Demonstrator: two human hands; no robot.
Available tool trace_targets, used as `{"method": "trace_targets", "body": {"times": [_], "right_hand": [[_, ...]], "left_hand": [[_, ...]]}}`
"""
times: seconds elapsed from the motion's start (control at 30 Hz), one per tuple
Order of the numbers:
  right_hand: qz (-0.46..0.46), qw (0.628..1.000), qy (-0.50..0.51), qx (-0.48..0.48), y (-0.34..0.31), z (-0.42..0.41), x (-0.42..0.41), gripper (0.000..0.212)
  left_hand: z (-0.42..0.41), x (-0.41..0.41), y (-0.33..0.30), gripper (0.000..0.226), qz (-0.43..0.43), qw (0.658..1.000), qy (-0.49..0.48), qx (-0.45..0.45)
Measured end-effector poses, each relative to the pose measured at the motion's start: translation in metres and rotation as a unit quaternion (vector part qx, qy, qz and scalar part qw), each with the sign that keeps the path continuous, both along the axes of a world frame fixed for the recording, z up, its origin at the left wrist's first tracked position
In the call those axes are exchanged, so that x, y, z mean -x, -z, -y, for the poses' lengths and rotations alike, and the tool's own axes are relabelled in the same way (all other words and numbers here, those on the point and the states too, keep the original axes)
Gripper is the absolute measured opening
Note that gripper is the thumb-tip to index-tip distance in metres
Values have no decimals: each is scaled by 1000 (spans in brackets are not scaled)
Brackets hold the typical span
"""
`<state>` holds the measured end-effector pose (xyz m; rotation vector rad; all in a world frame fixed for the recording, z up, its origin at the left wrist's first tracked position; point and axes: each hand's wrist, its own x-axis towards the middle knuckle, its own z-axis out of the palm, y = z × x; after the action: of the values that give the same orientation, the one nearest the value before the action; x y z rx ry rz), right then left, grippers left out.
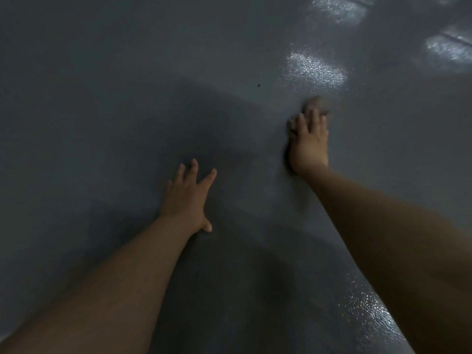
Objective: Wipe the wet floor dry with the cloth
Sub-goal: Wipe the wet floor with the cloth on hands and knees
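Nearest to you, your left hand lies flat on the floor with the fingers spread and straight; it holds nothing and appears to serve as a brace. Farther out and toward the right side of the floor, your right hand presses palm-down on the cloth. The fingers lie extended over the fabric; whether they curl into it cannot be determined, because that area is blurred. The cloth is bunched beneath the palm and protrudes just beyond the fingertips, so its long axis runs along the forearm, pointing away from you. A bright wet sheen lies directly past the far end of the cloth, near but apart from it. Judge the coming stroke accordingly: push straight ahead along the forearm line and the cloth meets that patch; the right hand is the nearer one. A second glistening patch lies close to you beneath the right forearm and remains to be wiped. More reflections show at the far right corner. No containers are visible.
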<state>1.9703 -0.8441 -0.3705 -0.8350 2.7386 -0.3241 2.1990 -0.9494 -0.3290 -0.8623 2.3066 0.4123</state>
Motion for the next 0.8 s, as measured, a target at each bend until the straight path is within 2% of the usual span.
{"method": "trace_targets", "body": {"times": [0.17,0.27,0.33,0.4,0.5,0.6,0.7,0.8], "right_hand": [[23,968,-245,38,2,34,-66,51],[-24,922,-383,43,6,20,-71,51],[-59,905,-420,39,11,10,-47,52],[-49,931,-358,50,14,3,-15,58],[-25,988,-138,70,8,-2,22,55],[-16,998,39,53,5,4,27,52],[-16,996,78,44,6,19,-3,51],[-36,997,14,61,11,21,-57,49]], "left_hand": [[0,2,-7,125,2,1000,0,5],[0,2,-6,125,-1,1000,0,11],[0,2,-6,124,-6,1000,-4,5],[0,3,-6,124,-10,1000,-9,0],[0,2,-5,124,-11,1000,-16,-6],[-1,2,-4,125,-16,1000,-14,-4],[0,1,-4,126,-21,1000,-16,-5],[0,-2,-4,130,-37,999,-22,-11]]}}
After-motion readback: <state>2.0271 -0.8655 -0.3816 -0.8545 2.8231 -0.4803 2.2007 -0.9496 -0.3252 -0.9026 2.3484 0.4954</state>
